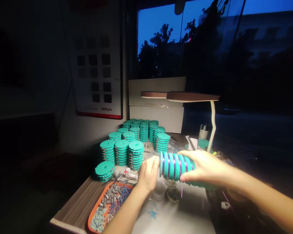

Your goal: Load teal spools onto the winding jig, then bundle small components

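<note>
A row of teal spools (171,166) wound with purple line lies sideways in front of me, and a loose purple strand hangs from it. My right hand (199,164) is wrapped round the row from the right, thumb below and fingers over the top. At the row's left end is my left hand (147,172), its fingers curled closed against or just beside the end spool. What those fingers pinch, if anything, is hidden. Behind my hands, several stacks of teal spools (136,154) stand on the table, with a shorter stack (104,170) at the left edge.
An orange tray (90,218) with grey cylinders and small blue and pale pieces sits left of my left forearm. Small round containers (173,194) stand below the spool row. A desk lamp (192,97) arches over the table, with a glass jar (204,132) by its stem.
</note>
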`<state>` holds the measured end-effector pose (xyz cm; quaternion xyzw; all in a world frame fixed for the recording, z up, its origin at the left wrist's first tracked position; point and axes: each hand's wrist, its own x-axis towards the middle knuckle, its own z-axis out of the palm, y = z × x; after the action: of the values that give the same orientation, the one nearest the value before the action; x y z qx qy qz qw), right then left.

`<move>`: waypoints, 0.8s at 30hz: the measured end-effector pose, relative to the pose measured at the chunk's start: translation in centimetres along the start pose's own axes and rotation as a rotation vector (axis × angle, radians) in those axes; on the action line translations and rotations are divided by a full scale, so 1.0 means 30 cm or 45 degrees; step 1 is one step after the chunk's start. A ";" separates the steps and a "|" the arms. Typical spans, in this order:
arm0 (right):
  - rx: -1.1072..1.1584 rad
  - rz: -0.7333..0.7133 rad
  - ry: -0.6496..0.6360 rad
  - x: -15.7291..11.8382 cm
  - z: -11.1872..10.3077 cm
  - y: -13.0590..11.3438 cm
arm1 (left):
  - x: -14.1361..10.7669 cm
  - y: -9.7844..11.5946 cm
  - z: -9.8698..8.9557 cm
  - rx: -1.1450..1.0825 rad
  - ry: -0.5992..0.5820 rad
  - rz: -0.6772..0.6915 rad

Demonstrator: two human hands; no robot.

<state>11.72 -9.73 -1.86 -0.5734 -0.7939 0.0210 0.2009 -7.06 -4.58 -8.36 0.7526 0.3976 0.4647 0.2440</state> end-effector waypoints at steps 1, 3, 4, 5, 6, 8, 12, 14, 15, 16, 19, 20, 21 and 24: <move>-0.101 -0.021 0.125 -0.026 0.042 -0.002 | 0.001 0.000 -0.001 0.006 0.003 -0.043; -0.396 -0.133 0.445 -0.076 0.123 -0.003 | 0.003 0.001 0.005 0.007 0.025 -0.129; -0.541 -0.209 0.582 -0.093 0.151 -0.002 | 0.004 0.000 0.012 -0.003 0.039 -0.159; -0.637 -0.270 0.663 -0.101 0.165 0.000 | 0.005 0.000 0.021 -0.020 0.050 -0.175; -0.674 -0.307 0.680 -0.099 0.162 0.002 | 0.006 -0.001 0.031 -0.040 0.062 -0.181; -0.519 -0.245 0.481 -0.067 0.114 0.008 | 0.009 -0.005 0.051 -0.079 0.085 -0.188; 0.010 -0.055 -0.284 0.036 -0.036 0.015 | 0.016 -0.010 0.059 -0.114 0.079 -0.208; 0.061 -0.066 -0.378 0.051 -0.060 0.013 | 0.017 -0.007 0.045 -0.116 0.039 -0.203; 0.044 -0.060 -0.333 0.043 -0.050 0.010 | 0.016 -0.004 0.035 -0.114 0.021 -0.199; 0.004 -0.048 -0.242 0.026 -0.026 0.006 | 0.015 -0.001 0.027 -0.110 0.006 -0.199; -0.344 -0.149 0.298 -0.054 0.092 -0.002 | 0.011 0.001 0.016 -0.115 0.002 -0.221; -0.515 -0.237 0.510 -0.078 0.129 -0.002 | 0.010 -0.001 0.021 -0.128 0.013 -0.232; -0.641 -0.312 0.648 -0.094 0.157 -0.001 | 0.010 -0.005 0.028 -0.148 0.027 -0.241; -0.612 -0.314 0.622 -0.086 0.152 0.009 | 0.014 -0.022 0.065 -0.231 0.072 -0.258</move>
<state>11.08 -11.12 -6.88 -0.4923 -0.7680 -0.3282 0.2452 -5.46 -3.85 -9.51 0.6699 0.4347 0.4927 0.3456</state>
